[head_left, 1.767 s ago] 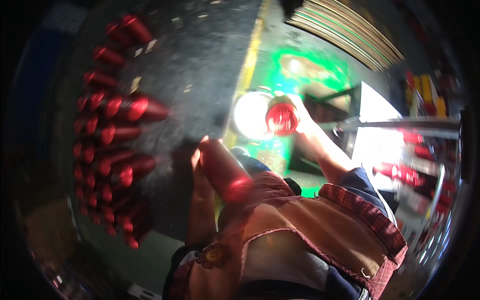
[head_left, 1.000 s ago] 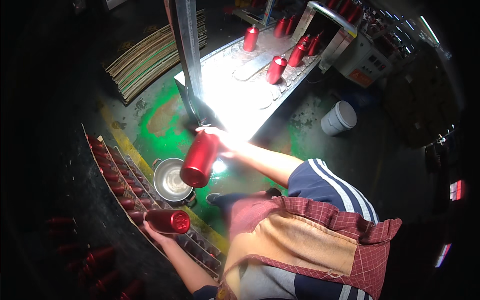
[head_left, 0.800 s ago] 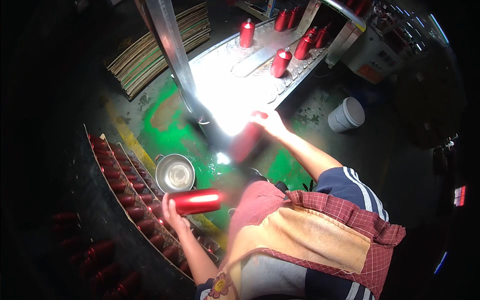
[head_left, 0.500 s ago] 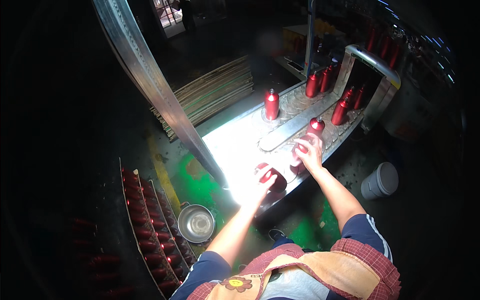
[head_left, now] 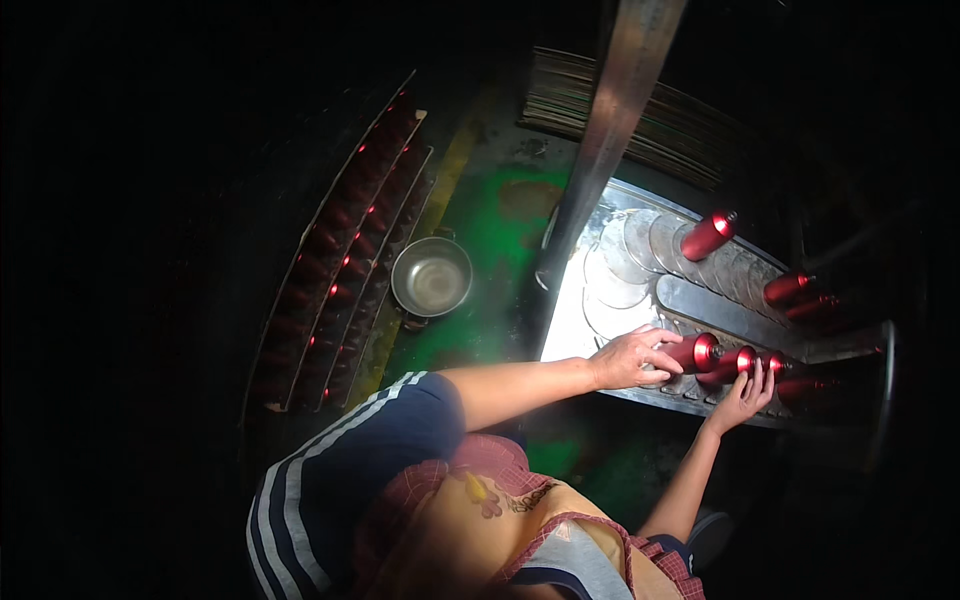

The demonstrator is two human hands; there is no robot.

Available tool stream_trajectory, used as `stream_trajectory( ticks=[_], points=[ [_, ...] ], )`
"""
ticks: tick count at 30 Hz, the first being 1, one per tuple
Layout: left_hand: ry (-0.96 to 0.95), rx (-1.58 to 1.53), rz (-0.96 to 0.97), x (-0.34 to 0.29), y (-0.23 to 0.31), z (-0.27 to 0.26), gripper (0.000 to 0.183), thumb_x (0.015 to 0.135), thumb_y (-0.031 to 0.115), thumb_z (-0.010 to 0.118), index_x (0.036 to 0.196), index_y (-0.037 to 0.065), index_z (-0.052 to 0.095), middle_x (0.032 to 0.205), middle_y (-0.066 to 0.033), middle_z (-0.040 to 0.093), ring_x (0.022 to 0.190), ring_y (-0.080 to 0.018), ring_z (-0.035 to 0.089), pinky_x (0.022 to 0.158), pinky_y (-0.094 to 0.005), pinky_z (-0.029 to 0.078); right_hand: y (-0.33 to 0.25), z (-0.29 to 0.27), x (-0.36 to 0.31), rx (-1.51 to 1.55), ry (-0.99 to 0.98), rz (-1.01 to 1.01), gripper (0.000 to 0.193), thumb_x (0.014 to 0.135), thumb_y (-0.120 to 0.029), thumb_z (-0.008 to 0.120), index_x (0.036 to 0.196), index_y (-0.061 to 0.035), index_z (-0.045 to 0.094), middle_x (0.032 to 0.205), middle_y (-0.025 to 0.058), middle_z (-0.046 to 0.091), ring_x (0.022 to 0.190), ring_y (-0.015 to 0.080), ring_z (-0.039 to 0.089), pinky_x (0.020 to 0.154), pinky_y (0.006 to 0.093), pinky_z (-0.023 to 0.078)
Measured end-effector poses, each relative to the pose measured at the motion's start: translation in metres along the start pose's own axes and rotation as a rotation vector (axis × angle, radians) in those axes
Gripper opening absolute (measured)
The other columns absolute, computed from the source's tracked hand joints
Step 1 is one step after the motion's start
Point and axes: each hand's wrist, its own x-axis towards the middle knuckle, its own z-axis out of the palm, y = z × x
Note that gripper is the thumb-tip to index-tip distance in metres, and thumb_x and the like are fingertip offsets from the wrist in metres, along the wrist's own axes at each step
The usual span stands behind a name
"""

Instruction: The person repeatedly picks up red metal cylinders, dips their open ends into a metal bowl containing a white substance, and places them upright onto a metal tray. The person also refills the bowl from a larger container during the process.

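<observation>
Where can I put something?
On the pale round plates between the grey metal post and long silver divider; on green floor between that post and the round silver pot. Crowded: shiny red bottles around the left hand and right hand.

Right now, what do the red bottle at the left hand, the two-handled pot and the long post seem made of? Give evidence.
Red bottle: probably metal with glossy red coating, from its sharp highlights; possibly plastic.
Two-handled pot: likely bare metal, dull silver; soft grey sheen inside.
Long post: apparently bare metal; streaky shine along its face.
</observation>
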Motion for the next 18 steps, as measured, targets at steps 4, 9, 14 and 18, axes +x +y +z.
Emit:
stream_trajectory(
  ticks=[4, 9, 14, 18],
  points=[
    [0.203, -0.070, -0.313, -0.153, 0.026, -0.124, 0.019, 0.088, 0.008, 0.069, 0.105, 0.009, 0.077, 0.101, -0.0078, 0.071, 0.095, -0.0206, 0.067, 0.085, -0.0302, 0.053, -0.095, 0.059, -0.113, 0.330, -0.334, 0.081, 0.027, 0.091, 0.012, 0.056, 0.112, 0.0006, 0.069, 0.126, 0.0104, 0.051, 0.110, 0.0203, 0.057, 0.092, 0.0310, 0.052],
    [0.982, 0.363, -0.559, -0.398, 0.118, -0.332, 0.024, 0.089, 0.005, 0.069, 0.113, 0.005, 0.073, 0.111, -0.0056, 0.066, 0.100, -0.0137, 0.063, 0.083, -0.0259, 0.051, -0.337, 0.191, -0.283, 0.749, -1.018, 0.132, 0.027, 0.085, 0.009, 0.063, 0.110, -0.0018, 0.071, 0.123, 0.0110, 0.054, 0.112, 0.0205, 0.056, 0.087, 0.0277, 0.049],
    [1.583, 1.430, -0.837, -0.615, 0.238, -0.539, 0.042, 0.086, 0.015, 0.075, 0.126, 0.019, 0.066, 0.139, -0.0084, 0.054, 0.128, -0.0311, 0.049, 0.102, -0.0443, 0.045, -0.620, 0.339, -0.384, 0.896, -1.432, -0.369, 0.053, 0.076, -0.002, 0.075, 0.127, -0.0157, 0.068, 0.136, 0.0151, 0.050, 0.119, 0.0317, 0.055, 0.101, 0.0398, 0.046],
    [1.304, 1.581, -0.823, -0.709, 0.258, -0.630, 0.058, 0.075, 0.024, 0.083, 0.131, 0.027, 0.064, 0.147, -0.0141, 0.045, 0.137, -0.0375, 0.038, 0.107, -0.0503, 0.040, -0.799, 0.454, -0.473, 0.873, -1.322, -0.860, 0.069, 0.076, -0.012, 0.074, 0.140, -0.0290, 0.056, 0.153, 0.0209, 0.033, 0.139, 0.0425, 0.035, 0.111, 0.0492, 0.041]
  ],
)
